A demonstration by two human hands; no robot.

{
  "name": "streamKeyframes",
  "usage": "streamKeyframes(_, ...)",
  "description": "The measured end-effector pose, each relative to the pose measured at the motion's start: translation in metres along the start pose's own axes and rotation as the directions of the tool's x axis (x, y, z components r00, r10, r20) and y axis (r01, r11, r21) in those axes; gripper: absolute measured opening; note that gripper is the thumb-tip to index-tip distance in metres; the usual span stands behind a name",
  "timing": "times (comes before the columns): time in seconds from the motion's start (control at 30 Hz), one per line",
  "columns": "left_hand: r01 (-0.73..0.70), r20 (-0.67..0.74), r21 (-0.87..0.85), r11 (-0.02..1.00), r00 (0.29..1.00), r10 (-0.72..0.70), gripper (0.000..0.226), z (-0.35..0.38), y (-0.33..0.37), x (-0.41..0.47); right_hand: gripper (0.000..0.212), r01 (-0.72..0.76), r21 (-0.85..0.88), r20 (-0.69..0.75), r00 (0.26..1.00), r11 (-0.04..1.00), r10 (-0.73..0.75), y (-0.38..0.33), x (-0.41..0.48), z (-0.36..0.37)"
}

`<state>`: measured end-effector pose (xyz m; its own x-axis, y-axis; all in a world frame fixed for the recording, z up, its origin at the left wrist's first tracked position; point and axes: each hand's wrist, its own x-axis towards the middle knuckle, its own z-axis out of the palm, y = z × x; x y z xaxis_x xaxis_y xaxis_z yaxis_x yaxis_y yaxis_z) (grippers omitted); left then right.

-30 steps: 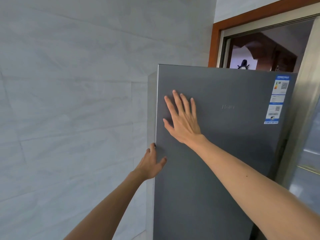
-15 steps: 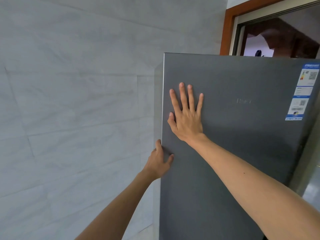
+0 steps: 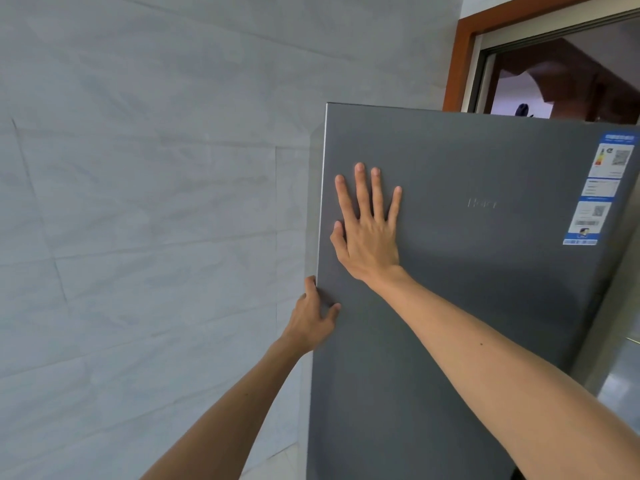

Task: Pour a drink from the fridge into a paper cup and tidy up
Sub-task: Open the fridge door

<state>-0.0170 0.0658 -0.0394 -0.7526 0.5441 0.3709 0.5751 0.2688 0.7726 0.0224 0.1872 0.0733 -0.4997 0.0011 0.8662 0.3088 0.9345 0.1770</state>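
The tall grey fridge (image 3: 467, 306) fills the right half of the view, its door closed and facing me. My right hand (image 3: 369, 233) lies flat on the door near its upper left corner, fingers spread. My left hand (image 3: 313, 320) grips the door's left edge lower down, thumb on the front face and fingers hidden behind the edge. No drink or paper cup is in sight.
A pale marbled tile wall (image 3: 145, 202) runs close along the fridge's left side. Behind the fridge at the upper right is a brown wooden door frame (image 3: 460, 53) with a dark opening. Energy label stickers (image 3: 602, 188) sit on the door's upper right.
My view has shifted, so the fridge sits further right and lower in frame. Both hands stay on the door in much the same places; the door remains closed.
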Motion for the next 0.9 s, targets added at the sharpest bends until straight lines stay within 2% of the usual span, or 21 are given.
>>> streamKeyframes(0.23,0.045,0.019,-0.011,0.999,0.999,-0.045,0.045,0.0,0.007,-0.003,0.074,0.012,0.03,0.013,1.0,0.999,-0.013,0.001,-0.002,-0.005)
streamKeyframes(0.63,0.007,0.045,-0.001,1.0,0.999,-0.007,0.042,-0.003,0.017,-0.029,0.074,-0.009,0.035,0.032,0.999,0.999,0.007,-0.005,-0.013,-0.025)
streamKeyframes(0.9,0.023,0.094,-0.023,0.999,0.995,-0.021,0.057,-0.012,0.03,-0.062,0.076,-0.065,0.045,0.072,0.996,0.997,0.061,-0.015,-0.032,-0.061)
